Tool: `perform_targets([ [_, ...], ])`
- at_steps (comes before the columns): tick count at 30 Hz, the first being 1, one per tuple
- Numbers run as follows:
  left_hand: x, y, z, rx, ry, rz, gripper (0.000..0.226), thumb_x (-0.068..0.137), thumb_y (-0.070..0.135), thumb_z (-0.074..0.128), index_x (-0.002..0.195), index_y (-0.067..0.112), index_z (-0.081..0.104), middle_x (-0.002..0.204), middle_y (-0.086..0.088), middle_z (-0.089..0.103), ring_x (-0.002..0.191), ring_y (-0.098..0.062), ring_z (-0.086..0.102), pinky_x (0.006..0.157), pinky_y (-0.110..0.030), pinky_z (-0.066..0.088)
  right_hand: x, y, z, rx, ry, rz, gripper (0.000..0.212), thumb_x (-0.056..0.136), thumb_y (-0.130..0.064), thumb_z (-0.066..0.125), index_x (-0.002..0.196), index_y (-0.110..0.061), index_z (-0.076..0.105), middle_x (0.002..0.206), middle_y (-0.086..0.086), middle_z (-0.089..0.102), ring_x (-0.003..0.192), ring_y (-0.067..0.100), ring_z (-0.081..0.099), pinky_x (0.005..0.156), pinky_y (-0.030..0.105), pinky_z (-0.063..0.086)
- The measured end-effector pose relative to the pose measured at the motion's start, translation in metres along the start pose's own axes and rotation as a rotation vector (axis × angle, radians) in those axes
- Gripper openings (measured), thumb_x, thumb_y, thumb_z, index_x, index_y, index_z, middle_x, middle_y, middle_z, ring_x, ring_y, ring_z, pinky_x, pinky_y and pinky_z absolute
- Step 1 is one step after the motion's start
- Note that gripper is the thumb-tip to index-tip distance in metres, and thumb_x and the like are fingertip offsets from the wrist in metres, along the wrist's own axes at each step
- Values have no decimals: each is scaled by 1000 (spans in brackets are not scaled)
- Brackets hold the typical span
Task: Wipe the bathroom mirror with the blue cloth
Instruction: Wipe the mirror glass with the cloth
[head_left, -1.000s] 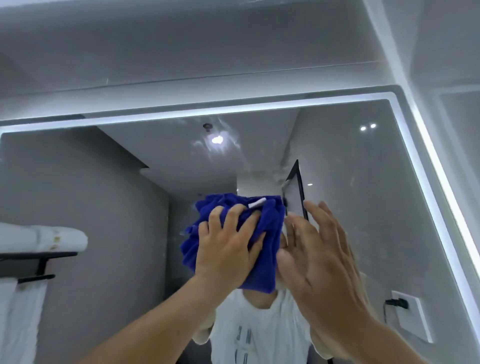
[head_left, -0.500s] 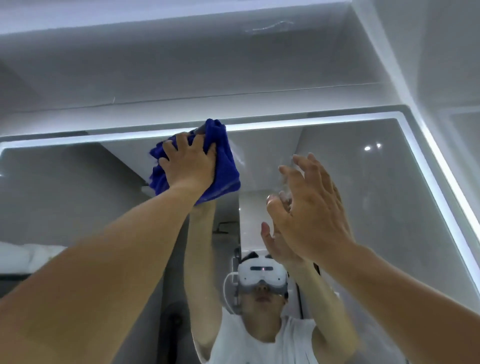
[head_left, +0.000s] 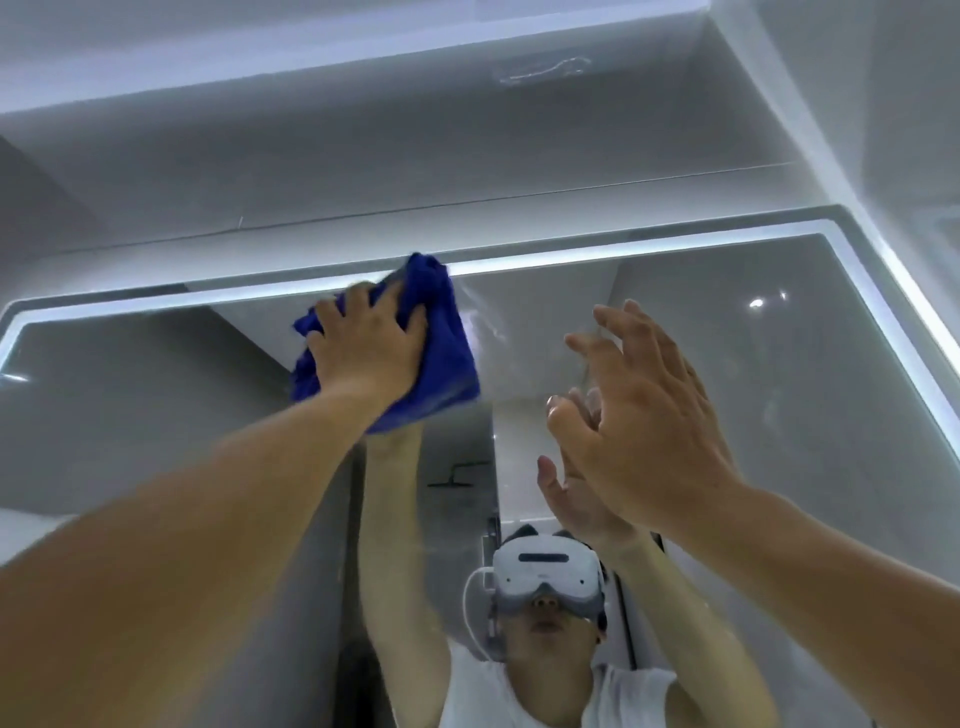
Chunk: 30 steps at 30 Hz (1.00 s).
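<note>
The bathroom mirror (head_left: 779, 415) fills the lower part of the view, framed by a lit white strip. My left hand (head_left: 369, 348) presses the bunched blue cloth (head_left: 441, 353) flat against the glass just under the mirror's top edge, left of centre. The cloth's top corner overlaps the lit strip. My right hand (head_left: 639, 415) is raised to the right of the cloth with fingers spread and nothing in it, close to the glass; whether it touches is unclear. Both arms and a person in a white top with a white headset are reflected below.
A grey tiled wall (head_left: 467, 156) rises above the mirror to a white ceiling ledge. The mirror's lit right edge (head_left: 904, 312) runs into the corner with the side wall. A wet smear (head_left: 483, 322) shows on the glass right of the cloth.
My left hand carried the cloth from the mirror's middle up to its top edge, then shifted slightly right. My right hand stayed raised and open. The view tilted upward.
</note>
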<state>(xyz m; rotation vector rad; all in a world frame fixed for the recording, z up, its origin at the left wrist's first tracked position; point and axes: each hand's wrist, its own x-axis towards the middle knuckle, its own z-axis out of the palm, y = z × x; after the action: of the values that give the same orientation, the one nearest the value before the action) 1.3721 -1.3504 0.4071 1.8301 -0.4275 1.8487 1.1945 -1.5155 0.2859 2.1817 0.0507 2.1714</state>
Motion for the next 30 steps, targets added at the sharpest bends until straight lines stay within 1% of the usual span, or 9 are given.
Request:
perform_targets([
  [3,49,13,-5,-95,-55,-338,52,97,53,25,130,23,52,137,-7,41,127,-38,32,98,-56,32,0,0,-8,-6,-7,-22,52,90,-43,47,139,-26,41,156,-6,19,146,11,3,115,30,5],
  [5,54,28,-5,-68,-53,-393,50,98,49,26,128,21,54,137,-6,41,127,-37,32,98,-55,32,-2,1,-15,-2,0,-38,54,87,-44,44,137,-26,42,156,-6,20,146,11,4,113,28,4],
  [11,-23,98,1,-47,57,165,41,96,48,29,123,26,50,128,-5,49,116,-35,41,92,-54,38,-12,-1,-34,3,3,-48,59,85,-46,40,139,-25,41,156,-5,20,146,12,4,113,29,6],
  [14,-72,117,-4,-7,5,311,44,93,47,29,128,30,48,130,-2,49,115,-32,42,91,-51,42,-13,0,-43,-3,-14,-16,54,88,-42,45,140,-26,39,156,-6,18,146,11,2,116,33,8],
  [18,-150,109,-3,-59,-50,500,41,93,47,28,122,32,52,119,4,55,108,-29,48,84,-49,46,-14,-1,-52,33,-10,36,53,88,-40,48,139,-28,40,155,-10,18,145,6,0,115,30,7],
  [22,-108,83,0,-38,27,674,35,93,48,32,117,29,48,118,0,59,101,-30,49,76,-47,47,-13,-3,-52,-12,-56,-12,53,89,-41,49,139,-29,38,156,-10,15,146,6,-2,116,30,5],
  [24,-62,62,-1,63,35,547,42,96,50,26,126,29,48,125,-4,55,106,-32,48,79,-48,46,-12,1,-53,-36,-54,-27,54,89,-42,50,140,-30,37,157,-10,13,145,6,-4,113,27,0],
  [28,30,34,-6,98,-54,35,47,99,49,25,127,22,51,129,-9,45,114,-38,41,87,-54,39,-14,12,-53,-46,-42,-44,54,89,-43,51,140,-29,39,156,-10,14,145,5,-3,110,24,-3],
  [30,49,39,-9,95,-82,-82,50,98,47,24,129,18,50,131,-10,42,116,-39,38,91,-55,36,-18,16,-50,-46,-42,-47,53,89,-42,52,139,-29,40,156,-10,15,145,5,-3,109,22,-5],
])
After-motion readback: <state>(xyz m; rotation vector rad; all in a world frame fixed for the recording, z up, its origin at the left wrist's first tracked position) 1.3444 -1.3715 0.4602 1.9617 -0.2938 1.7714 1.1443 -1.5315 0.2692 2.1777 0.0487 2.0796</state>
